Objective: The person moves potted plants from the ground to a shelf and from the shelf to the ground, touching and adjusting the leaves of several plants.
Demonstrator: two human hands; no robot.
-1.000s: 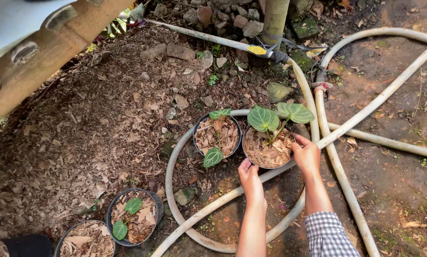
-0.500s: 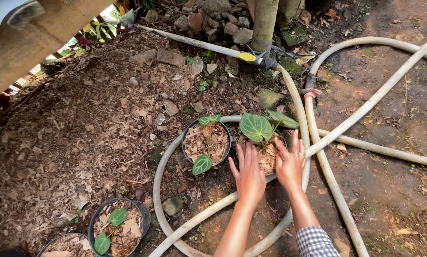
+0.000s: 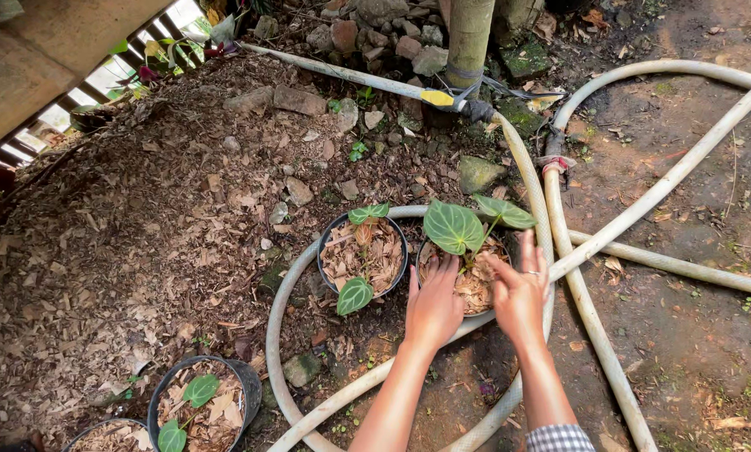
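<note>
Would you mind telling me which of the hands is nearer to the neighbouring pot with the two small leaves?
The left hand. It rests on the near rim of the big-leaf pot, beside the two-leaf pot; the right hand is on the far side.

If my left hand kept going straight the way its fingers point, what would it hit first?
Most likely the big green leaf of the plant in the pot that the left hand rests on, though the leaf's height above the fingers is hard to judge.
</note>
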